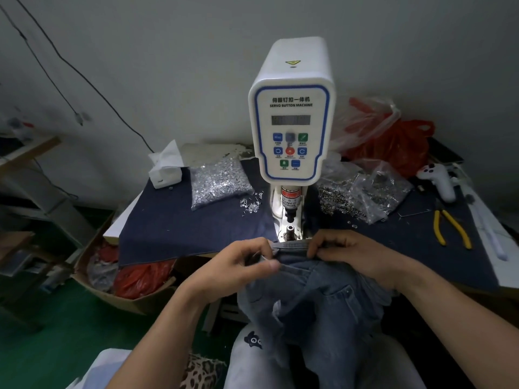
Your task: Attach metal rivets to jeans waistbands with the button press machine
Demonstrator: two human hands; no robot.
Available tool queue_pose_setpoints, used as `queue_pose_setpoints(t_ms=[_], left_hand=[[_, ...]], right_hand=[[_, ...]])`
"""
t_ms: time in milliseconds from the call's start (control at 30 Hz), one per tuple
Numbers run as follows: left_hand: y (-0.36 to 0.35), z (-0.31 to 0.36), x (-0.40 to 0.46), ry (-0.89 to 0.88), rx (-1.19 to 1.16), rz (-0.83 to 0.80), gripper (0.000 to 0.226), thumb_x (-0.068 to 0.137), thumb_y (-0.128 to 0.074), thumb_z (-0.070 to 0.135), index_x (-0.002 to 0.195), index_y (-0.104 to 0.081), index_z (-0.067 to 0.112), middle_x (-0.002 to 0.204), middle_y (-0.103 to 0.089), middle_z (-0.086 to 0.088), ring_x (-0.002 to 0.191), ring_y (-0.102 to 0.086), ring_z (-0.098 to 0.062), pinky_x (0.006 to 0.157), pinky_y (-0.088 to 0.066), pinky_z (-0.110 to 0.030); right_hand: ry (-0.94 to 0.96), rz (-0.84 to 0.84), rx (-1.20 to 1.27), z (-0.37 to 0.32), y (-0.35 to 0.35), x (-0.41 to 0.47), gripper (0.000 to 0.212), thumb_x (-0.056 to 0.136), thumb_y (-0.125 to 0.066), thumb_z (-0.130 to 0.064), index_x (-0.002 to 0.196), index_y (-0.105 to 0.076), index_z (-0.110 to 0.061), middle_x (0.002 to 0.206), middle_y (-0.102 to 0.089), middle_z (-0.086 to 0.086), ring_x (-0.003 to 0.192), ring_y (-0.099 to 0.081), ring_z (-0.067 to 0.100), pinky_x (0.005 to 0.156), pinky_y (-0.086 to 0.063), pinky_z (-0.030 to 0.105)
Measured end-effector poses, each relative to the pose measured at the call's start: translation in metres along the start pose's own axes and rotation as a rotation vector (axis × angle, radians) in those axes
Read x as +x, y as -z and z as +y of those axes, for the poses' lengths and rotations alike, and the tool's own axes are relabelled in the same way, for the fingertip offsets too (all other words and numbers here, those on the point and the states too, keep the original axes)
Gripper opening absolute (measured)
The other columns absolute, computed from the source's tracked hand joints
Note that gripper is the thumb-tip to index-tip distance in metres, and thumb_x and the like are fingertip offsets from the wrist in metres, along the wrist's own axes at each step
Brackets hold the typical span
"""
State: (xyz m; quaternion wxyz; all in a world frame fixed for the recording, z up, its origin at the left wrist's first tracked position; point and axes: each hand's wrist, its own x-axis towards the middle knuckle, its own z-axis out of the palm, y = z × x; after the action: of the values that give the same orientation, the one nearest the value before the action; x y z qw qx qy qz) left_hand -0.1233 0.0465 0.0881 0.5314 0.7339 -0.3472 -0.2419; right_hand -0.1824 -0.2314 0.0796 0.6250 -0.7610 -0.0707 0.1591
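While both hands' fingers point(262, 249) pinch it, the waistband point(292, 245) spans between them.

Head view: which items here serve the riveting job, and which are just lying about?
In use: jeans, held at the waistband by left hand and right hand; button machine; rivet bag.
Idle: yellow pliers, tissue box, white controller, red bags.

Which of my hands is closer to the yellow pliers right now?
Right. Your right hand grips the jeans waistband in front of the machine, with the yellow pliers off to its right; your left hand pinches the waistband farther left.
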Motion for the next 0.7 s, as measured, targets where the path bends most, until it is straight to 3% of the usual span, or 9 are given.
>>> queue_pose_setpoints(t_ms=[100, 200, 300, 400, 533, 567, 633, 700], left_hand=[[-0.008, -0.008, 0.002, 0.031, -0.206, 0.093, 0.034, 0.099, -0.067, 0.035, 0.084, -0.056, 0.007, 0.109, -0.056, -0.032, 0.099, -0.053, -0.031, 0.091, -0.040, -0.051], [-0.012, -0.012, 0.009, -0.006, -0.184, 0.201, 0.033, 0.095, -0.068, 0.039, 0.084, -0.060, 0.008, 0.132, -0.055, -0.005, 0.124, -0.056, -0.024, 0.109, -0.042, -0.047], [-0.015, -0.009, 0.014, -0.105, -0.107, 0.182, 0.029, 0.099, -0.065, 0.037, 0.083, -0.058, 0.014, 0.117, -0.056, 0.002, 0.112, -0.054, -0.018, 0.097, -0.042, -0.035], [-0.016, -0.007, 0.018, -0.153, -0.101, 0.183, 0.023, 0.104, -0.060, 0.033, 0.087, -0.061, 0.018, 0.102, -0.062, -0.005, 0.101, -0.054, -0.025, 0.092, -0.041, -0.040], [-0.009, -0.006, 0.016, -0.142, -0.209, 0.199, 0.018, 0.101, -0.063, 0.029, 0.088, -0.063, 0.017, 0.108, -0.065, -0.010, 0.109, -0.060, -0.039, 0.096, -0.046, -0.047], [-0.006, -0.006, 0.015, -0.138, -0.192, 0.186, 0.021, 0.100, -0.065, 0.029, 0.087, -0.060, 0.012, 0.109, -0.063, -0.010, 0.104, -0.060, -0.035, 0.091, -0.046, -0.044], [-0.002, -0.009, 0.014, -0.075, -0.075, 0.137, 0.023, 0.096, -0.070, 0.032, 0.090, -0.058, 0.013, 0.112, -0.062, -0.007, 0.094, -0.058, -0.021, 0.083, -0.045, -0.036], [0.000, -0.011, 0.016, 0.109, 0.095, 0.012, 0.031, 0.085, -0.080, 0.045, 0.102, -0.058, 0.032, 0.115, -0.068, 0.008, 0.094, -0.066, -0.010, 0.081, -0.053, -0.029]], right_hand=[[0.007, -0.053, -0.247, -0.005, 0.001, -0.001, 0.015, 0.092, -0.066, -0.044, 0.103, -0.073, -0.037, 0.105, -0.069, -0.014, 0.098, -0.063, 0.000, 0.086, -0.047, 0.014], [-0.002, -0.085, -0.614, -0.002, -0.001, -0.002, 0.036, 0.078, -0.070, -0.072, 0.109, -0.060, -0.056, 0.116, -0.045, -0.035, 0.106, -0.051, -0.012, 0.087, -0.038, 0.006], [0.052, 0.055, -0.812, 0.011, -0.012, 0.002, 0.032, 0.082, -0.075, -0.056, 0.107, -0.055, -0.050, 0.128, -0.032, -0.025, 0.116, -0.047, -0.001, 0.105, -0.032, 0.027], [0.125, 0.124, -0.741, 0.017, -0.021, 0.005, 0.030, 0.085, -0.074, -0.048, 0.106, -0.052, -0.049, 0.124, -0.042, -0.023, 0.113, -0.052, 0.001, 0.104, -0.038, 0.039], [-0.011, 0.214, -0.387, 0.019, -0.020, 0.005, 0.056, 0.071, -0.083, -0.047, 0.110, -0.043, -0.052, 0.110, -0.062, -0.019, 0.102, -0.064, -0.001, 0.087, -0.052, 0.028], [-0.056, 0.198, -0.401, 0.018, -0.019, 0.006, 0.051, 0.072, -0.085, -0.047, 0.107, -0.049, -0.052, 0.101, -0.067, -0.018, 0.092, -0.066, -0.003, 0.080, -0.053, 0.025], [-0.063, 0.100, -0.479, 0.014, -0.015, 0.011, 0.021, 0.079, -0.082, -0.041, 0.087, -0.066, -0.051, 0.074, -0.067, -0.022, 0.068, -0.061, -0.009, 0.065, -0.047, 0.019], [-0.046, 0.029, -0.451, 0.007, -0.016, 0.018, 0.013, 0.085, -0.077, -0.032, 0.089, -0.073, -0.043, 0.073, -0.068, -0.019, 0.067, -0.058, -0.009, 0.064, -0.044, 0.016]])
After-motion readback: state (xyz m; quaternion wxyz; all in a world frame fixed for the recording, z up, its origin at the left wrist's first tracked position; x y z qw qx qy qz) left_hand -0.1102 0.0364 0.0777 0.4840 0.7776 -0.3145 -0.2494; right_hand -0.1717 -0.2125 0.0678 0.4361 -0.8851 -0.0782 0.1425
